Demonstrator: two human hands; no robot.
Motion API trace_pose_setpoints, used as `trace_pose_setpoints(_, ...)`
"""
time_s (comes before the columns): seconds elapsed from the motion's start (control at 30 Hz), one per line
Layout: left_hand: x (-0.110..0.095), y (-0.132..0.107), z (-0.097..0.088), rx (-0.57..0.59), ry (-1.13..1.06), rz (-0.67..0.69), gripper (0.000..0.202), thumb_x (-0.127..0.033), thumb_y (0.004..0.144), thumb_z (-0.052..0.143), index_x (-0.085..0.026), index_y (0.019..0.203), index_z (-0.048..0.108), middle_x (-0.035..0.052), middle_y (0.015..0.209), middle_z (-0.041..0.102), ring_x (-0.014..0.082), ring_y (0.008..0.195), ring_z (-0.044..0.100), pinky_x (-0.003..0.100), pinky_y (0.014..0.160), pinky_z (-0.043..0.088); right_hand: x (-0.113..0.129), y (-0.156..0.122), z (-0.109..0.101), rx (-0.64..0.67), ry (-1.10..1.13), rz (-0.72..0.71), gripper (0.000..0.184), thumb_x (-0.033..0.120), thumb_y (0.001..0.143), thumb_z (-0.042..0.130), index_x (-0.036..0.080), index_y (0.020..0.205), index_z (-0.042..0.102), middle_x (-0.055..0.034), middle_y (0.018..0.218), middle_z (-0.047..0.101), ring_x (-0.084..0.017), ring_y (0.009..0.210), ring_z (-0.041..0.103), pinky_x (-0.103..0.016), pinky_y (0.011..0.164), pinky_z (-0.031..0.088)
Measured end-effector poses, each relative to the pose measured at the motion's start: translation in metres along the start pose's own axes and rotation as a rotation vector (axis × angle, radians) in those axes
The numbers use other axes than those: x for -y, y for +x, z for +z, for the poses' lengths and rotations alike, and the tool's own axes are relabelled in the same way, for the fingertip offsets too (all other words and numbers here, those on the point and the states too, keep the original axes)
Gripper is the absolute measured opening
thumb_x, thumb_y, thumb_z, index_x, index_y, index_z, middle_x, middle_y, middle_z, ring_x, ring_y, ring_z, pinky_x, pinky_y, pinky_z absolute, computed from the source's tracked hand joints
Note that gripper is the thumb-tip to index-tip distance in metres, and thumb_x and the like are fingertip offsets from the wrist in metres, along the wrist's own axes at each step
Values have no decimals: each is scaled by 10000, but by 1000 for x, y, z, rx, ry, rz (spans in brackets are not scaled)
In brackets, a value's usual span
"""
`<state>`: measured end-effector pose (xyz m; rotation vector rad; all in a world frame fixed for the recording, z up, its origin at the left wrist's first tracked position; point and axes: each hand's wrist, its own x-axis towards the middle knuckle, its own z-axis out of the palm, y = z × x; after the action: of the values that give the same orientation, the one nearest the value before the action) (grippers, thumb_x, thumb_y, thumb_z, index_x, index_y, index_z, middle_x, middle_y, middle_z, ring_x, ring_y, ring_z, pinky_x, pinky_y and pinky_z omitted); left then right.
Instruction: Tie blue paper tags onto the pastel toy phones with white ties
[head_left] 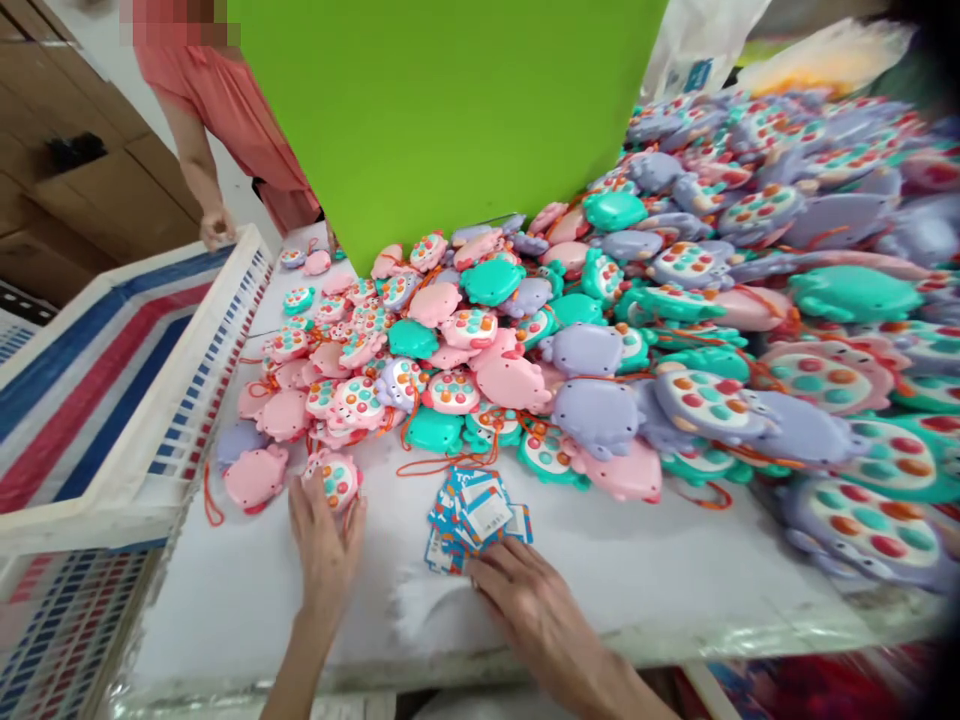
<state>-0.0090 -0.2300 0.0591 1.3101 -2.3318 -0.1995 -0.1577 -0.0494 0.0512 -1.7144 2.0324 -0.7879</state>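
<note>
My left hand [324, 540] is closed round a pink crab-shaped toy [339, 482] at the near edge of the heap, thumb on its right side. Colored round buttons on the toy's white face point up. To the right, my right hand [536, 600] has its fingers together at the lower edge of a small pile of blue-and-white printed cards [466, 512]. Its fingertips pinch at a card there, though they partly hide it. Another pink toy [256, 478] lies back up just left of my left hand, with an orange cord loop beside it.
Pink, teal and purple toys [596, 412] with orange cords heap across the white table [405, 620]. Behind stands a green panel [465, 110]. On the left is a white plastic crate [142, 440] with a striped sheet; a person in a coral top [232, 110] has a hand on its rim.
</note>
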Motion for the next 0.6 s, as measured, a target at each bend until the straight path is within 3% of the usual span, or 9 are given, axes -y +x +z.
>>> trace_pose_setpoints(0.07, -32, -11, -8, -3, 17, 174, 533, -308, 805, 494, -147, 1280, 315, 191, 1344, 298, 317, 1257, 249, 506, 979, 299, 0, 1, -2, 0, 69, 2, 201, 108, 767, 550, 203, 943, 567, -48, 895, 605, -204, 847, 531, -333, 742, 461)
trace_pose_setpoints(0.17, -69, -40, -14, 201, -5, 660, 404, -217, 806, 485, -163, 1200, 415, 107, 1155, 545, 226, 1151, 429, 387, 963, 366, -11, -17, -15, -69, 203, -33, 317, 136, 772, 544, 193, 1081, 501, -85, 1067, 557, -213, 978, 491, -352, 833, 439)
trace_pose_setpoints(0.23, -83, -58, -10, 295, 18, 855, 358, -190, 803, 457, -139, 1158, 461, 90, 1097, 594, 207, 1094, 480, 327, 922, 400, -28, -46, -30, -125, 275, 3, 218, 182, 817, 493, 187, 1033, 519, -79, 1006, 574, -188, 926, 516, -309, 800, 453)
trace_pose_setpoints(0.27, -86, -65, -6, 306, 30, 900, 346, -181, 805, 437, -131, 1145, 474, 86, 1078, 606, 200, 1065, 501, 301, 893, 417, -39, -66, -39, -142, 301, 73, 142, 203, 840, 457, 184, 949, 546, -62, 905, 594, -166, 838, 541, -273, 741, 467)
trace_pose_setpoints(0.33, -86, -72, 6, 287, 35, 939, 340, -165, 810, 405, -135, 1141, 477, 72, 1028, 629, 187, 995, 540, 271, 841, 438, -64, -109, -58, -167, 327, 333, 201, 251, 870, 399, 178, 775, 560, -20, 704, 583, -127, 641, 543, -211, 594, 461)
trace_pose_setpoints(0.43, -79, -72, 26, 293, 19, 940, 408, -196, 817, 394, -155, 1223, 399, 66, 993, 641, 191, 911, 576, 273, 792, 457, -102, -170, -78, -221, 297, 751, 307, 357, 868, 374, 166, 728, 569, -7, 633, 588, -134, 586, 540, -208, 526, 442)
trace_pose_setpoints(0.53, -74, -68, 37, 293, 9, 914, 493, -247, 823, 371, -191, 1307, 290, 66, 980, 641, 204, 845, 597, 301, 751, 466, -138, -208, -75, -181, 196, 997, 333, 367, 865, 344, 163, 765, 587, -16, 654, 621, -158, 605, 574, -231, 530, 451)
trace_pose_setpoints(0.6, -72, -67, 41, 315, 10, 907, 527, -248, 824, 362, -212, 1335, 240, 69, 993, 631, 214, 847, 598, 320, 756, 461, -161, -218, -62, -125, 159, 1075, 284, 290, 861, 351, 149, 849, 598, -49, 786, 656, -186, 716, 612, -266, 637, 478)
